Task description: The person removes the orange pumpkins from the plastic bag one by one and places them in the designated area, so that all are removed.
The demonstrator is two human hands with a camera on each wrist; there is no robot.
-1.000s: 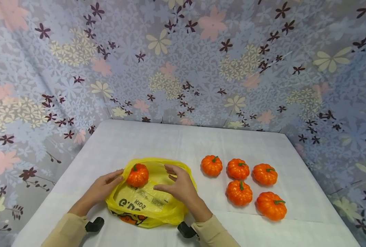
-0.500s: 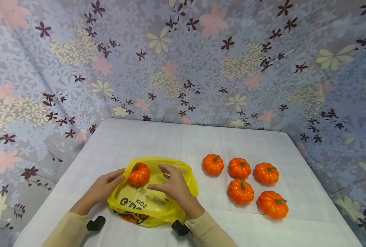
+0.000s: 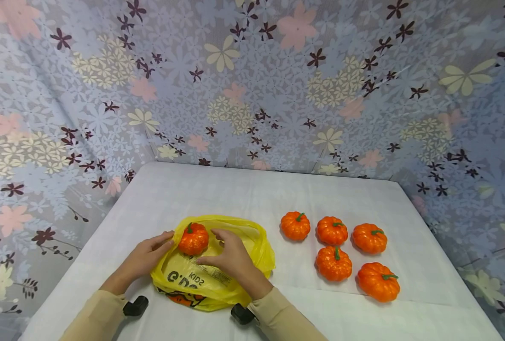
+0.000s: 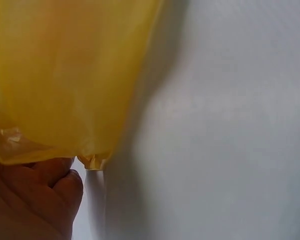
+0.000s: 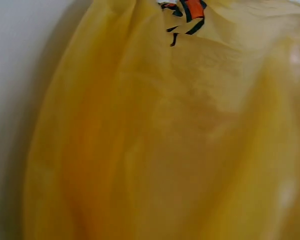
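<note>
A yellow plastic bag (image 3: 218, 303) with printed lettering lies on the table, its mouth spread wide. Inside, at its left, sits a small orange pumpkin (image 3: 193, 239) with a green stem. My left hand (image 3: 143, 258) holds the bag's left rim; the left wrist view shows curled fingers (image 4: 64, 190) at the plastic's edge. Over the bag's mouth is my right hand (image 3: 234, 258), thumb and fingers spread, just right of the pumpkin with a gap between them. Yellow plastic fills most of the right wrist view and hides the right hand there.
To the right of the bag, several more orange pumpkins (image 3: 333, 264) stand on the white-covered table (image 3: 235, 189). A floral cloth (image 3: 252, 85) hangs behind the table and along its sides. Black wrist devices (image 3: 136, 307) sit at both cuffs.
My right hand has moved left across the bag's mouth, closer to the pumpkin inside. The left hand keeps its place at the rim. The view has shifted slightly.
</note>
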